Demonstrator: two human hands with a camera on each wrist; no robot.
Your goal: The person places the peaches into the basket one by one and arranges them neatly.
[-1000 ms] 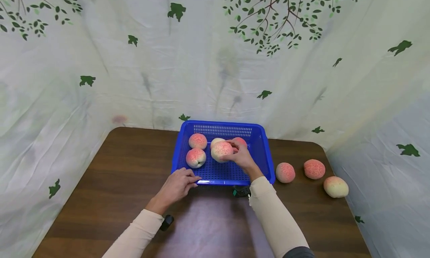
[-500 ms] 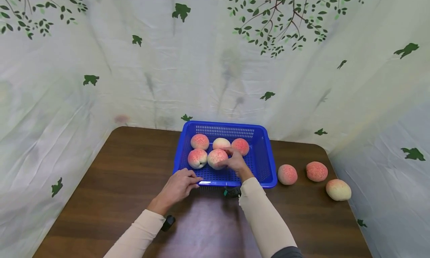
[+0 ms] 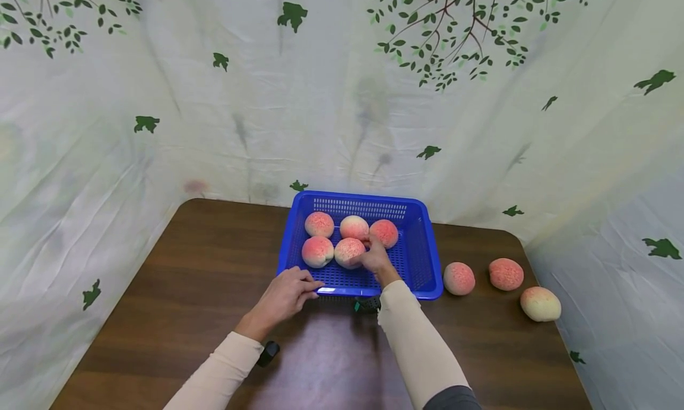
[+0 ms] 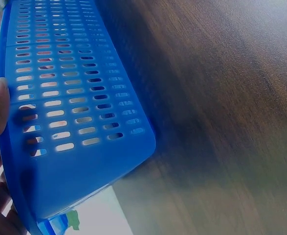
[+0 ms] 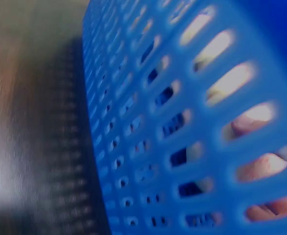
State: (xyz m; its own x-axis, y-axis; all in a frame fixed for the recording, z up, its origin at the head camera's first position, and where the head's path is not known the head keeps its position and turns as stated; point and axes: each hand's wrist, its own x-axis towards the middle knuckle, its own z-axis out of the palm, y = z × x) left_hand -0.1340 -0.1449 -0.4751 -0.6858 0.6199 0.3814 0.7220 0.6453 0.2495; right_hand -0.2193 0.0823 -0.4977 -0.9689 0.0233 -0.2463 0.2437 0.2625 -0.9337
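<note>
Blue basket [image 3: 419,244] just below centre of the frame, on a dark wooden table [image 3: 176,315]. Long axis runs left to right, right end dipping slightly; open side up.

Five peaches inside: a far row of three, a near row of two. Front middle peach [image 3: 348,253] sits right of the front left peach [image 3: 317,252], the two about touching. Its pink, speckled side faces upward, paler flesh below; nearly round from where I stand, so long axis I cannot tell.

Right hand [image 3: 377,260] comes up from lower right, thumb and fingers bent round the right side of that front middle peach, opened only about as wide as the fruit. Right-wrist view: mostly slotted basket wall, blurred.

Left hand [image 3: 285,291] pinches the near rim at the basket's lower left corner, thumb outside, fingers curled over.

Three more peaches right of the basket, on the table. The rightmost peach [image 3: 541,304], pale and oblong, has its long axis left to right, right end a touch lower.

Behind: pale cloth [image 3: 320,119] with printed leaves.
</note>
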